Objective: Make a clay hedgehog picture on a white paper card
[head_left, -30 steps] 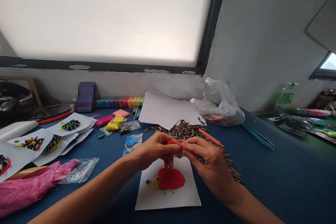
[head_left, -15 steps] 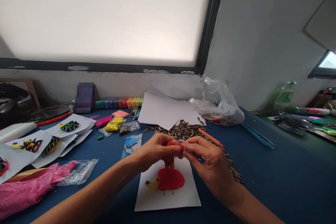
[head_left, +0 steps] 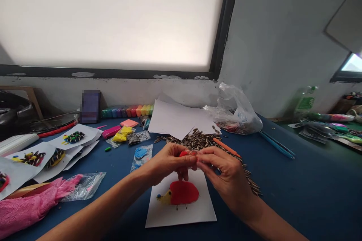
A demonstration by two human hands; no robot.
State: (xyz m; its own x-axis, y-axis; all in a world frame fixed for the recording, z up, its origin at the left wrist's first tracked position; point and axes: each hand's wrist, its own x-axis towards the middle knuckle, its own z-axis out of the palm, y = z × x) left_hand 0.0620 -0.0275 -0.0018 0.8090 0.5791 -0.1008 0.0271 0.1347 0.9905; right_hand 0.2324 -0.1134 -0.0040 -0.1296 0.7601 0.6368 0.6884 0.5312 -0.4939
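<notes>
Red modelling clay (head_left: 187, 153), apparently in a clear plastic packet, is pinched between my two hands above the paper. My left hand (head_left: 172, 161) is closed around its left side, with fingers curled underneath. At the packet's right end, the thumb and fingertips of my right hand (head_left: 222, 165) press together. Just below lies a white sheet (head_left: 183, 216) bearing a hedgehog picture, with a red clay body (head_left: 184, 192), a yellow face (head_left: 165, 198), a blue nose and thin drawn legs. Striped sunflower seeds (head_left: 202, 140) are heaped behind my hands.
Blank paper (head_left: 172, 115) and a clear plastic bag (head_left: 240, 116) stand at the back. An orange pen (head_left: 226, 147) rests on the seeds, and blue tweezers (head_left: 277, 145) lie to the right. Clay packets (head_left: 123, 134), finished seed pictures (head_left: 75, 136) and a pink cloth (head_left: 31, 205) are on the left.
My hands hold almost the same place, with the red clay turned slightly and showing a little more between my fingers. The view has shifted very slightly.
</notes>
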